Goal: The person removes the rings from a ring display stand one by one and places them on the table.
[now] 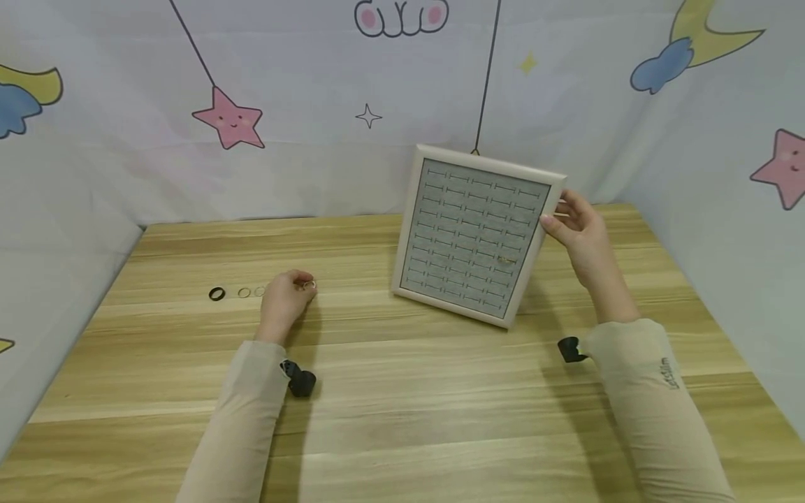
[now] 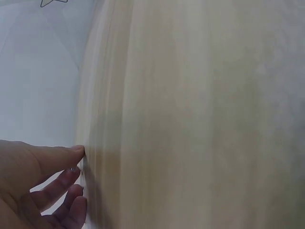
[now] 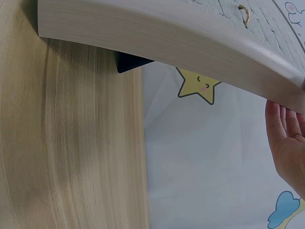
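My left hand [image 1: 283, 300] is low over the table, with its thumb and fingertips pinching a small ring [image 1: 309, 286]. In the left wrist view the same hand [image 2: 43, 176] has its thumb near the wood, and the ring is hard to make out. My right hand [image 1: 581, 237] grips the right edge of a framed grey ring display board [image 1: 462, 230], which leans upright on the table. One gold ring [image 1: 506, 260] sits in a slot near its right side and also shows in the right wrist view. Fingers of the right hand [image 3: 288, 143] lie behind the frame.
Left of my left hand lie a black ring [image 1: 216, 299] and thin gold rings [image 1: 244, 297], partly hidden by the hand. A dark support [image 3: 131, 62] shows behind the frame. Printed cloth [image 1: 314, 175] hangs at the wooden table's [image 1: 377, 391] back edge and sides.
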The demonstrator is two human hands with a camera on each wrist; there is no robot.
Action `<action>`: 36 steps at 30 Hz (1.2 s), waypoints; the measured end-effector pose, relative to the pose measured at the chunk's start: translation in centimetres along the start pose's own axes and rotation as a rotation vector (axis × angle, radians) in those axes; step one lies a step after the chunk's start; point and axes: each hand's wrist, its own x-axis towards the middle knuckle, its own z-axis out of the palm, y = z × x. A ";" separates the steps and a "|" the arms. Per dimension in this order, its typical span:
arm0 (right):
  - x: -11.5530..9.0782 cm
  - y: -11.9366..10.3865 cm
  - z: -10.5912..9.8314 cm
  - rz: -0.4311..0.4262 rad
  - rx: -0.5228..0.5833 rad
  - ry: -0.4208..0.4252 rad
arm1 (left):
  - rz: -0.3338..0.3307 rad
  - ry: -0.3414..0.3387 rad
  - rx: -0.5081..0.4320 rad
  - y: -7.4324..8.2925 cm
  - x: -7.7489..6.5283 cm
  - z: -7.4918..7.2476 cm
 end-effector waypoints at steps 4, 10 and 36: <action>0.0 0.0 0.0 0.001 -0.007 -0.001 | 0.003 -0.017 0.027 0.2 0.0 -0.1; -0.1 -0.1 0.2 -0.002 0.003 0.002 | -0.014 -0.029 0.040 0.3 0.0 -0.3; -0.1 0.0 0.0 -0.009 0.031 0.001 | 0.204 0.055 -0.206 11.1 -1.0 2.1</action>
